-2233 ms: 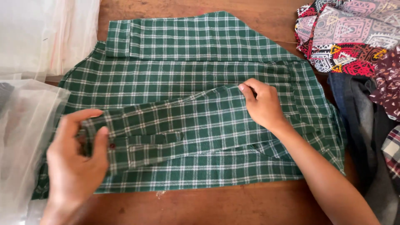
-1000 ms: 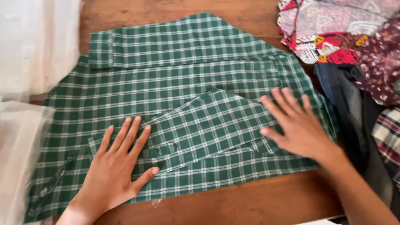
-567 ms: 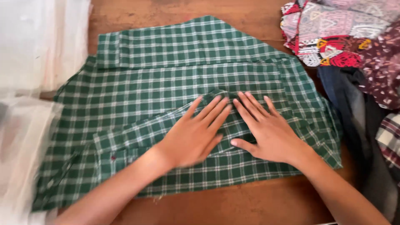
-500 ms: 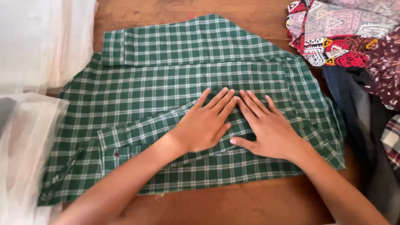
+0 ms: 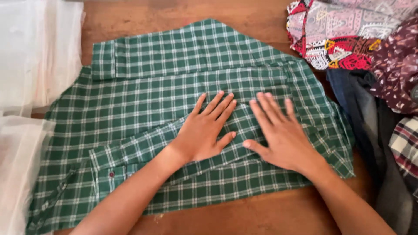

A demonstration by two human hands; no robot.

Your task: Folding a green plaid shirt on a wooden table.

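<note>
Left of the green checked shirt [image 5: 183, 100] lie clear plastic bags [image 5: 35, 56], pale and limp, one stack above and another [image 5: 17, 174] below it at the picture's left edge; no label or sign shows on them that you could tell. Right of the shirt sits a heap of clothes [image 5: 370, 39]: a red, white and black patterned piece on top, a dark maroon printed one beside it, dark blue cloth and a plaid piece lower down. The shirt itself lies spread on the brown wooden table [image 5: 244, 213], its folded sleeve running across the body, with the cuff and a small red button [image 5: 112, 174] at the shirt's lower left. Your left hand [image 5: 204, 130] and right hand [image 5: 281, 135] rest flat on the sleeve near the shirt's middle, side by side, fingers spread and palms down; neither grip closes on anything. Against half a second ago the hands sit in nearly the same spot, pressed on the same fold, the fingers a little wider apart.
</note>
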